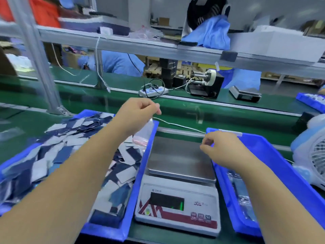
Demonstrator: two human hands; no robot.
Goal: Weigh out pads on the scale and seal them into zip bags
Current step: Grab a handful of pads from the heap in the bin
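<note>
Nearest, on the green desk [175,132], stands the scale [177,196], its steel pan bare and its display dim. At its left a blue bin [139,173] is heaped with dark and white pads [70,152]; at its right a second blue bin [284,166] holds a few filled bags [244,198]. The left hand [139,113] pinches the top of a clear zip bag [144,134], which hangs over the edge of the left bin. The right hand [216,147] has its fingers curled above the pan's right edge; what they pinch is too blurred to tell. A white fan [313,155] stands at far right. Beyond lie a power strip [153,91], a tape dispenser [205,83] and another scale [244,93].
</note>
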